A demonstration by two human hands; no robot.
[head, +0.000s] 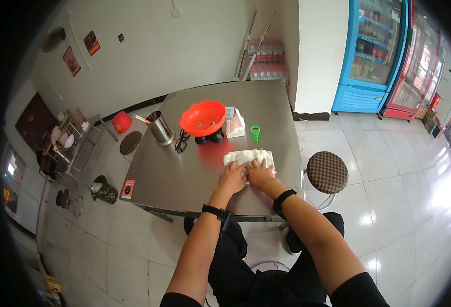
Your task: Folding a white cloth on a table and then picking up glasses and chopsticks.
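A folded white cloth (244, 155) lies near the front right of a stainless steel table (171, 184). My left hand (231, 178) grips its near left part, fingers over the top. Close beside it, my right hand (260, 175) has hold of the near right part; the hands almost meet at the thumbs. What the palms cover is hidden. Beyond the cloth lie a green peeler (255, 132) and an upright white and pink paper packet (235, 124). To their left, a red scalloped bowl (203, 117) rests on black rounded feet.
A steel cup (161, 129) with chopsticks stands left of black-framed glasses (182, 141). One checkered stool (327, 172) is right of the table, another (131, 143) behind its left side. A bin (105, 190) sits left on the floor. A blue drinks fridge (367, 61) stands back right.
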